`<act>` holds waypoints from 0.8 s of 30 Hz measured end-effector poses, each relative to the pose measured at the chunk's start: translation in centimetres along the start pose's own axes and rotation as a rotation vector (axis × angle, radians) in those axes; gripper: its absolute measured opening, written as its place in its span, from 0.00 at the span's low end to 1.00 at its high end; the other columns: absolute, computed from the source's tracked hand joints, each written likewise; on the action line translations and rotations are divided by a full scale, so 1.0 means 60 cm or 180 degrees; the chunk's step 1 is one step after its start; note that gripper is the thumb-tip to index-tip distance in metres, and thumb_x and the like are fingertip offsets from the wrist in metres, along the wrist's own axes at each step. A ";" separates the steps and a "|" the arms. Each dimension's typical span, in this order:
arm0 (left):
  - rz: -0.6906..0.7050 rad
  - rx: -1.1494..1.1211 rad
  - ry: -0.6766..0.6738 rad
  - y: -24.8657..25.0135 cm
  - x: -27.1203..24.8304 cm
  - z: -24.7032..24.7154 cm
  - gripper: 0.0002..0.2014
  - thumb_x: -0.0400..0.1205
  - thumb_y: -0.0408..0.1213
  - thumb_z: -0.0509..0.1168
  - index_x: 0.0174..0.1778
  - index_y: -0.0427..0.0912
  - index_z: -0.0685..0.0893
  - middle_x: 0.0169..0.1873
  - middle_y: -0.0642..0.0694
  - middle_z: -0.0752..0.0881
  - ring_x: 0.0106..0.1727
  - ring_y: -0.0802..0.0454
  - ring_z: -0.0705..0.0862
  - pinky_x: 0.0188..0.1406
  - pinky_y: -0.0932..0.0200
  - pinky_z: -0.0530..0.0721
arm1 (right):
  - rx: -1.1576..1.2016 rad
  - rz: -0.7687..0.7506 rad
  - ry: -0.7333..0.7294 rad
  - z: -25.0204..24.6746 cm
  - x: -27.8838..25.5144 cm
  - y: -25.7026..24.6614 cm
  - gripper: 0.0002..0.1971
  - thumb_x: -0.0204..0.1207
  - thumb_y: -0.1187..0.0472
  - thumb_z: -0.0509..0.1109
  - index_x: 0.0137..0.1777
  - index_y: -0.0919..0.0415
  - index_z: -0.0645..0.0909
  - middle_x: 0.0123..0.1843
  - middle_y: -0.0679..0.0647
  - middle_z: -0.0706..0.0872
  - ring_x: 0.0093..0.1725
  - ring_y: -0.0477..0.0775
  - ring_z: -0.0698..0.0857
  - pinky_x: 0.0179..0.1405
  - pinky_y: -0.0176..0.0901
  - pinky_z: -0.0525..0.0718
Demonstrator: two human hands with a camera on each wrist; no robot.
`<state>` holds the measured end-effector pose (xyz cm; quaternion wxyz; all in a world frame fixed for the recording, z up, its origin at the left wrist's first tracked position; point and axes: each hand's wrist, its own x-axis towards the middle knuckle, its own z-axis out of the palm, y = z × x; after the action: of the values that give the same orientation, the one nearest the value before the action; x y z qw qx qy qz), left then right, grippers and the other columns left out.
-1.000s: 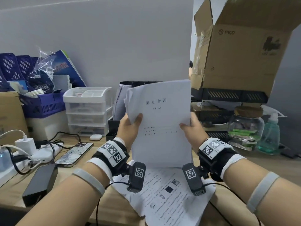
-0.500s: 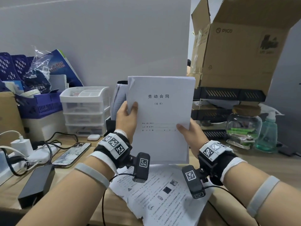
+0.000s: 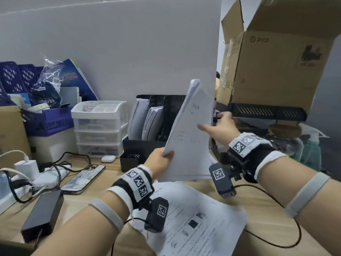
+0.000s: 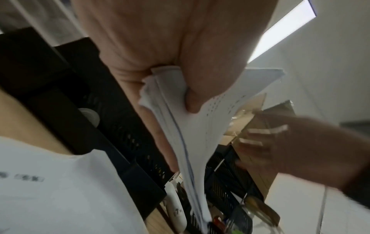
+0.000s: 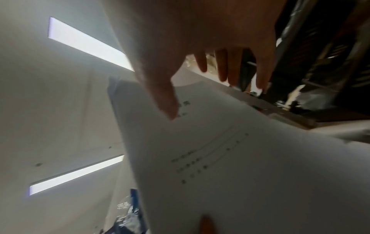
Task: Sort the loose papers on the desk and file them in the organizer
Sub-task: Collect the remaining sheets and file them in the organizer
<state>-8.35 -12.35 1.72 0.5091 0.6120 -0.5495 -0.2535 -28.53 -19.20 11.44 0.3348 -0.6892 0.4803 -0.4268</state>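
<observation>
A stapled white paper stack (image 3: 191, 130) with printed lines stands tilted, turned nearly edge-on in front of the black mesh organizer (image 3: 166, 108). My left hand (image 3: 166, 156) pinches its lower left corner between thumb and fingers (image 4: 192, 88). My right hand (image 3: 215, 124) hovers at the stack's right side with straight, spread fingers (image 5: 224, 69); only the thumb lies over the front sheet (image 5: 220, 158). Two left slots of the organizer hold papers (image 3: 153, 119); the right slot is hidden behind the stack. More loose sheets (image 3: 199, 218) lie on the desk below my wrists.
White drawer unit (image 3: 99, 126) stands left of the organizer, with an earbud case (image 3: 108, 159), phone (image 3: 83, 180), black power brick (image 3: 42, 215) and cables in front. A cardboard box (image 3: 273, 61) sits on black trays (image 3: 265, 111) at right, above a glass jar (image 3: 284, 143).
The stack swung from facing me to nearly edge-on, moving right toward the organizer. My right hand let go of its right edge and spread open; my left slid to the lower corner.
</observation>
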 end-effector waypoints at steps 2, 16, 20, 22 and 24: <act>0.0262 0.0283 0.0085 0.007 0.010 0.008 0.14 0.86 0.51 0.62 0.58 0.51 0.89 0.55 0.37 0.93 0.57 0.35 0.91 0.60 0.35 0.89 | 0.0203 0.0045 -0.0689 0.007 -0.012 -0.052 0.51 0.63 0.39 0.84 0.81 0.48 0.59 0.72 0.53 0.78 0.69 0.60 0.81 0.66 0.68 0.84; 0.0591 -0.0861 -0.0138 0.051 0.045 0.002 0.43 0.86 0.43 0.67 0.82 0.85 0.46 0.83 0.52 0.66 0.78 0.46 0.75 0.71 0.36 0.83 | 0.0958 -0.0229 -0.0745 0.020 0.027 -0.178 0.18 0.84 0.67 0.69 0.72 0.64 0.76 0.62 0.61 0.89 0.56 0.59 0.90 0.46 0.49 0.92; 0.0507 -0.0659 0.0152 0.049 0.080 -0.013 0.47 0.82 0.35 0.68 0.84 0.82 0.51 0.78 0.47 0.70 0.61 0.47 0.82 0.50 0.47 0.92 | 0.1007 -0.0189 -0.0750 0.031 0.061 -0.182 0.18 0.83 0.66 0.70 0.72 0.64 0.76 0.61 0.61 0.90 0.55 0.60 0.91 0.52 0.57 0.93; 0.0468 -0.0641 0.0147 0.047 0.098 -0.014 0.44 0.84 0.29 0.65 0.87 0.74 0.54 0.76 0.47 0.75 0.53 0.54 0.82 0.49 0.50 0.90 | 0.0932 -0.0074 -0.0743 0.038 0.081 -0.183 0.18 0.83 0.66 0.70 0.71 0.64 0.76 0.60 0.62 0.90 0.55 0.61 0.92 0.51 0.59 0.93; 0.0398 -0.0630 0.0160 0.042 0.114 -0.014 0.42 0.85 0.27 0.63 0.88 0.69 0.57 0.74 0.48 0.78 0.51 0.56 0.82 0.52 0.50 0.89 | 0.0887 0.0040 -0.0776 0.046 0.103 -0.183 0.18 0.82 0.66 0.70 0.71 0.65 0.75 0.61 0.63 0.90 0.55 0.63 0.92 0.48 0.59 0.93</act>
<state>-6.85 -18.13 6.02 0.5955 0.5295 -0.5459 -0.2588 -20.82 -21.46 21.55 0.4855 -0.6797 0.3767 -0.4004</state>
